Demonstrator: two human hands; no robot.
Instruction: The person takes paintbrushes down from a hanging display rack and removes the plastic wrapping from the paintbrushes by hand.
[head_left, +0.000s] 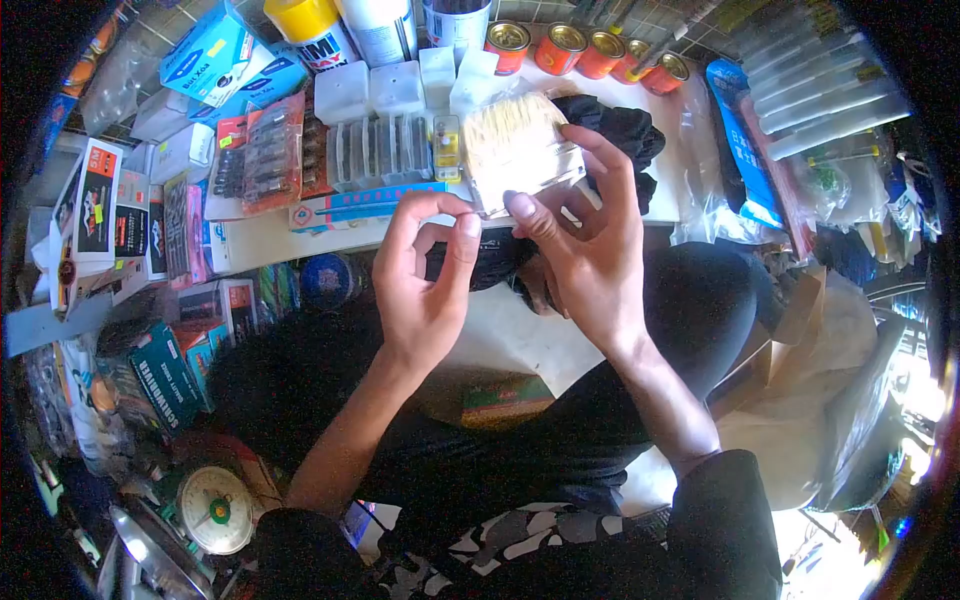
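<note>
My right hand [590, 230] has its thumb and fingers on a clear pack of pale thin sticks [515, 135], tilted and brightly lit at the front of the white shelf [270, 245]. At the pack's lower left corner, my left hand [430, 260] brings thumb and index fingertip close together; whether something thin is between them is too small to tell. Just left of the pack lies a small yellow-and-clear case [447, 150]. Behind my right hand is a crumpled black bundle [640, 140].
Clear plastic boxes [380, 150] and orange-red tins [560, 48] line the shelf. Hanging packets [820, 90] crowd the right. Boxed goods [100, 220] stand at the left, above a round dial scale [216, 510]. My crossed legs are below the shelf.
</note>
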